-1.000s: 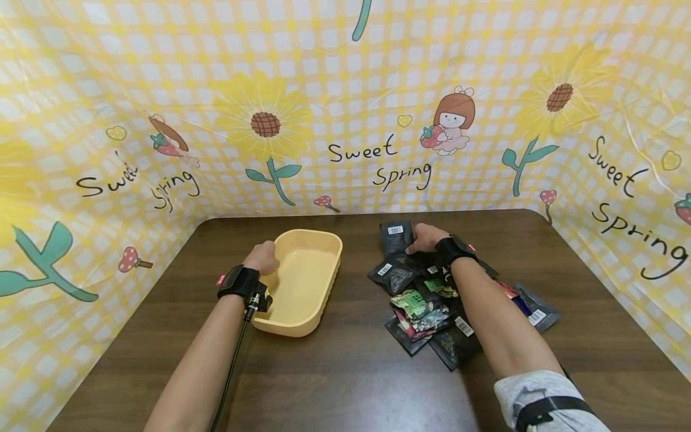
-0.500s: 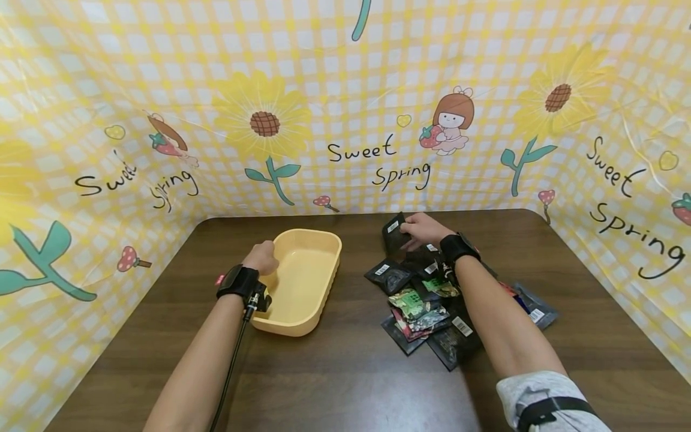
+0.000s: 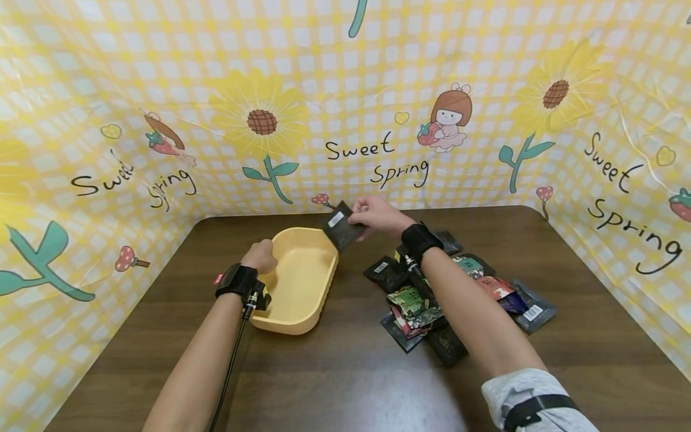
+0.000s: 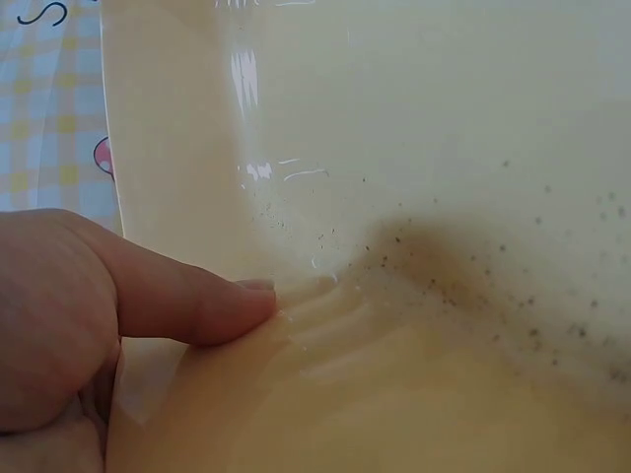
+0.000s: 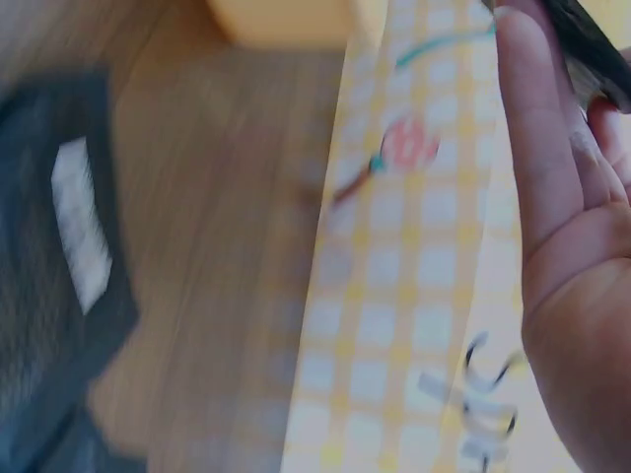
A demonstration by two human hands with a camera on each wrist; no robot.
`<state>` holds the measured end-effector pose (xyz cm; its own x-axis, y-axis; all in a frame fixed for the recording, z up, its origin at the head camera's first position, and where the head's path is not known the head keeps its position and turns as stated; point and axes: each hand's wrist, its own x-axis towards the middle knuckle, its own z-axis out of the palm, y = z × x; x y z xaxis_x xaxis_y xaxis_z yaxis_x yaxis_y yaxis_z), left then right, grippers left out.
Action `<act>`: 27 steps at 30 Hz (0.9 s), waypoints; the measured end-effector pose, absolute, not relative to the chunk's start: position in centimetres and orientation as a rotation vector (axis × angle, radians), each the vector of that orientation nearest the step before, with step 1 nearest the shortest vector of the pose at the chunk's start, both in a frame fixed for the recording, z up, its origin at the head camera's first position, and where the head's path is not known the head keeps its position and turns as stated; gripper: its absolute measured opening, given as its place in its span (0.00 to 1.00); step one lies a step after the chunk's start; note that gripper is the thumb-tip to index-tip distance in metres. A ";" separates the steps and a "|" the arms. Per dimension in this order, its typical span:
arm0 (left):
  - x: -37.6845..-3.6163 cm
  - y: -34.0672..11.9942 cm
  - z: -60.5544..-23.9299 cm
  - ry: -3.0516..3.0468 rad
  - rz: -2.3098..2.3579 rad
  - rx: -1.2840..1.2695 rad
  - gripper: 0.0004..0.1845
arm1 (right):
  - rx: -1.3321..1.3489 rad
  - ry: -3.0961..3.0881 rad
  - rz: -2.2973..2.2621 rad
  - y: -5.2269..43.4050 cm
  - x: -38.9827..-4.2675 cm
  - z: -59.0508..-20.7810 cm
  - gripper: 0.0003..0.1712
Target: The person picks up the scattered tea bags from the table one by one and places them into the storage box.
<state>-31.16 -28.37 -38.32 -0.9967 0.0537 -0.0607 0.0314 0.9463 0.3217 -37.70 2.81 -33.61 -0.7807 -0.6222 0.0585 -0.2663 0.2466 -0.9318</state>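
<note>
- Tabletop [image 3: 335,384]: dark wood, carrying every item listed.
- Packets [image 3: 432,294]: loose pile, right of centre, under the right forearm.
- Tub [image 3: 302,282]: yellow, left of the pile.
- Left hand [image 3: 261,257]: grips the tub's left rim, thumb [image 4: 197,301] pressed on the inner wall.
- Right hand [image 3: 378,216]: fingers pinch a black packet [image 3: 341,225], held in the air above the tub's far right corner.
- Backdrop [image 3: 378,90]: yellow check, sunflowers.

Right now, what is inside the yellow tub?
The yellow tub holds no packets; the left wrist view shows only dark specks on its floor. The left hand grips its near-left rim, the thumb inside. The right hand holds a black packet above its far-right corner.
</note>
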 end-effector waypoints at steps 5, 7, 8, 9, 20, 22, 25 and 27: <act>-31.1 -28.3 -38.3 3.027 0.493 0.054 0.09 | -0.939 2.227 -1.417 -0.5 -36.5 -33.1 0.08; -31.2 -28.2 -38.3 3.029 0.492 0.050 0.09 | -0.967 2.222 -1.379 -1.4 -36.0 -33.0 0.07; -31.2 -28.2 -38.3 3.033 0.489 0.052 0.10 | -0.967 2.220 -1.357 -1.8 -35.9 -33.0 0.07; -31.2 -28.2 -38.3 3.034 0.487 0.055 0.10 | -0.967 2.225 -1.327 -2.1 -35.7 -33.0 0.09; -31.0 -28.1 -38.3 3.021 0.500 0.042 0.07 | -1.016 2.579 -0.940 -1.4 -35.5 -33.5 0.29; -31.0 -28.1 -38.2 3.029 0.497 0.048 0.08 | -1.014 2.593 -0.936 -0.7 -35.7 -33.6 0.28; -31.0 -28.2 -38.1 3.034 0.495 0.056 0.07 | -0.984 2.610 -0.934 0.2 -35.8 -33.8 0.26; -31.0 -28.2 -38.2 3.024 0.503 0.056 0.06 | -0.966 2.615 -0.926 0.7 -35.9 -33.9 0.26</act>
<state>-31.04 -28.22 -38.15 -0.9965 0.0486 -0.0681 0.0239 0.9456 0.3245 -35.89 0.74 -33.92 -0.7649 -0.6436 0.0248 -0.5157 0.5890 -0.6222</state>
